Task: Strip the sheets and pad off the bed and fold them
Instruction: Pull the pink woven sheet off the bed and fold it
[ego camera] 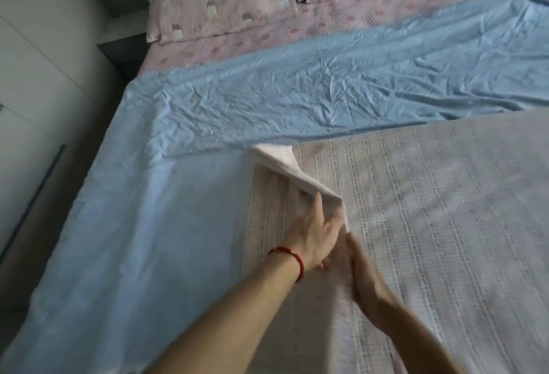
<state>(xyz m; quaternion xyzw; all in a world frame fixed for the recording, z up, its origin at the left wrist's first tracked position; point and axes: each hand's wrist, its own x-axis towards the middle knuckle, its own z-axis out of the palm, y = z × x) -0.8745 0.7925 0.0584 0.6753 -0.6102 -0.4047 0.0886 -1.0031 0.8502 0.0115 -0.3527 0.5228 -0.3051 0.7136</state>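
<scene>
Head view showed the woven pad (416, 210) lying across the blue sheet (267, 88) on the bed, its near-left corner turned back. The left hand (315, 234) pinched that raised fold while the right hand (365, 272) lay with straight fingers alongside it. The pad looked soft, limp and light (likely to sag unless held by edge or corners).

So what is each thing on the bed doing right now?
Woven pad: spread flat, left edge lifted and folded over.
Blue sheet: spread out, wrinkled.
Pink pillows: lying at the bed's head.
Left hand: holds the pad's fold.
Right hand: fingers against the fold.
</scene>
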